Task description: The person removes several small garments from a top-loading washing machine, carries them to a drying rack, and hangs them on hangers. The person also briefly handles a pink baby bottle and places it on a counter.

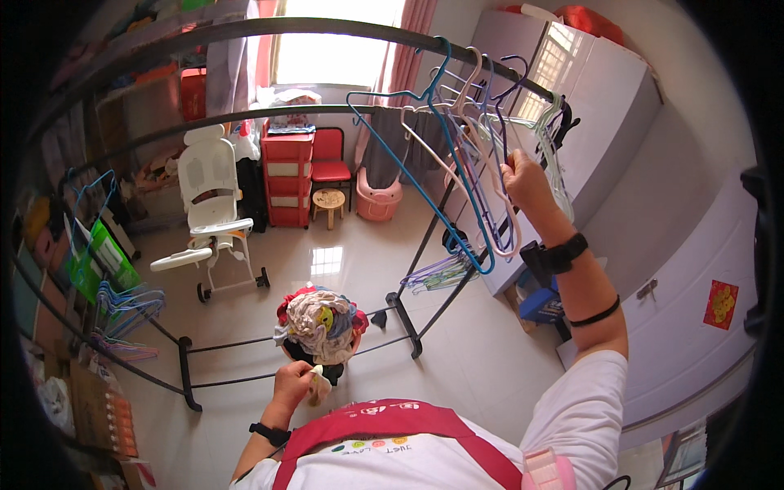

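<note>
My right hand (527,186) is raised among the clothes hangers hanging from the rack's upper rail. Its fingers are closed at the side of a dark purple clothes hanger (501,110). Left of it hang a large blue hanger (400,157) and a pale pink hanger (513,220). Low down, my left hand (291,385) is closed on a small cream cloth (319,384), whose kind I cannot make out. Just beyond this hand, a heap of mixed clothes (320,320) rises above its container, which the heap mostly hides.
A dark metal clothes rack (237,31) spans the space before me, its base bars beside the heap. Beyond stand a white high chair (211,175), a red drawer unit (286,181), a wooden stool (328,200) and a pink bucket (378,200). More hangers (131,306) hang at left.
</note>
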`<action>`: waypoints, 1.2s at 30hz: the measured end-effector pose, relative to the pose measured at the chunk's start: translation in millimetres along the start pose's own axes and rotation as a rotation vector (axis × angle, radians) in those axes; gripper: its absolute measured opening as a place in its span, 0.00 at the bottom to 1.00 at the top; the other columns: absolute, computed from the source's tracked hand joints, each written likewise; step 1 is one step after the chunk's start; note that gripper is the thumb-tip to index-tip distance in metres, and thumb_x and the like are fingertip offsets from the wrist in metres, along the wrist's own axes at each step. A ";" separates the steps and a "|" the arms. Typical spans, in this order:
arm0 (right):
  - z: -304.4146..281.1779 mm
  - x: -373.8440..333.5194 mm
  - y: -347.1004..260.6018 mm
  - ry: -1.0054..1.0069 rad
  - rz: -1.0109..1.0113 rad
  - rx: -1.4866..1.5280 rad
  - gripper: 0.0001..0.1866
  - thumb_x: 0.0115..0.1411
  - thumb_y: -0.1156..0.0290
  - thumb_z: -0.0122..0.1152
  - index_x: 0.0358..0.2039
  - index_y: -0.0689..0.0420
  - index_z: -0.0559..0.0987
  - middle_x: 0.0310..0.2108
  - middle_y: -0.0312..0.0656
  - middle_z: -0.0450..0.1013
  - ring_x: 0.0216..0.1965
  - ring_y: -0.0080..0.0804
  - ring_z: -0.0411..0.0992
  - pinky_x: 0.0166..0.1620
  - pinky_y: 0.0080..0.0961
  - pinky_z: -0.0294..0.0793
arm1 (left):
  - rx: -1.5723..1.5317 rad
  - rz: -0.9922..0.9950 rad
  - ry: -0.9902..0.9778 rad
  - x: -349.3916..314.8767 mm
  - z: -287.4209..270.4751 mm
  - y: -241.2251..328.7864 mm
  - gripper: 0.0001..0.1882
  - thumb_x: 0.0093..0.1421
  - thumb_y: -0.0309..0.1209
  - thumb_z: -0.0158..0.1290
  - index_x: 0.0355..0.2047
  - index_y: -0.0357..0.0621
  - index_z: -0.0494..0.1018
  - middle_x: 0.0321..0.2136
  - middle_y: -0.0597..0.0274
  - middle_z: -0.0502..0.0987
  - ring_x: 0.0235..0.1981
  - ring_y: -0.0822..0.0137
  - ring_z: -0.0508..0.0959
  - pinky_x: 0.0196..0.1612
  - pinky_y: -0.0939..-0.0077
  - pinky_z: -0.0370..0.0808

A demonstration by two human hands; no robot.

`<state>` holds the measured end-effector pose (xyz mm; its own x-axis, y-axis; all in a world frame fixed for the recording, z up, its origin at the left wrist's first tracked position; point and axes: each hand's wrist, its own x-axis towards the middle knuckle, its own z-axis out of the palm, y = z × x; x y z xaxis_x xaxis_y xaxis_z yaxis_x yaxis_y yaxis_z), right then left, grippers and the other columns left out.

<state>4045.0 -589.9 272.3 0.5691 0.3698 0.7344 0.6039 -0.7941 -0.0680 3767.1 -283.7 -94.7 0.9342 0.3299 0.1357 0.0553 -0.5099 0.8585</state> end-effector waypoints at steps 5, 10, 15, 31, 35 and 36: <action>-3.2 -1.9 1.0 -0.118 -0.016 0.035 0.07 0.54 0.70 0.51 0.28 0.62 0.71 0.22 0.55 0.71 0.27 0.53 0.70 0.31 0.39 0.69 | -0.016 -0.016 -0.030 -0.7 1.6 -1.8 0.06 0.46 0.27 0.53 0.24 0.39 0.76 0.20 0.54 0.76 0.21 0.61 0.76 0.26 0.74 0.72; -15.6 -2.3 -1.4 -0.114 0.021 0.173 0.08 0.55 0.68 0.52 0.28 0.60 0.73 0.21 0.53 0.69 0.24 0.49 0.69 0.27 0.34 0.68 | -0.013 0.003 -0.009 -4.9 3.5 -4.2 0.06 0.45 0.27 0.54 0.24 0.40 0.76 0.20 0.54 0.75 0.21 0.61 0.76 0.26 0.73 0.72; -28.5 -2.1 16.3 0.206 -0.057 0.039 0.10 0.55 0.67 0.54 0.32 0.61 0.74 0.24 0.49 0.72 0.26 0.42 0.71 0.30 0.31 0.69 | -0.024 -0.046 -0.034 -3.8 4.7 -7.3 0.06 0.44 0.28 0.54 0.24 0.39 0.75 0.20 0.54 0.75 0.21 0.61 0.76 0.27 0.73 0.72; -21.6 -31.8 50.9 -0.249 0.373 0.447 0.13 0.58 0.64 0.53 0.28 0.62 0.75 0.17 0.36 0.70 0.18 0.18 0.66 0.23 0.16 0.66 | -0.034 -0.085 -0.053 -0.5 6.2 -0.4 0.05 0.46 0.26 0.53 0.23 0.37 0.74 0.16 0.55 0.74 0.18 0.67 0.74 0.22 0.75 0.70; -45.2 -39.4 60.3 -0.004 0.376 0.462 0.13 0.58 0.63 0.52 0.30 0.61 0.76 0.21 0.35 0.72 0.21 0.18 0.68 0.24 0.15 0.66 | -0.007 -0.054 -0.056 5.7 11.4 -2.5 0.06 0.46 0.26 0.53 0.22 0.35 0.73 0.15 0.58 0.74 0.16 0.73 0.71 0.21 0.78 0.68; -53.5 -40.3 65.5 0.081 0.359 0.478 0.13 0.58 0.63 0.51 0.31 0.60 0.76 0.21 0.35 0.72 0.21 0.17 0.68 0.24 0.15 0.66 | -0.019 -0.037 -0.053 7.1 13.1 -3.3 0.06 0.46 0.26 0.53 0.22 0.35 0.73 0.15 0.58 0.74 0.16 0.73 0.71 0.22 0.78 0.68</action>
<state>4031.7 -682.6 274.3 0.7507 0.0658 0.6574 0.5765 -0.5512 -0.6032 3778.2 -290.0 -103.1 0.9491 0.3052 0.0779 0.0836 -0.4825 0.8719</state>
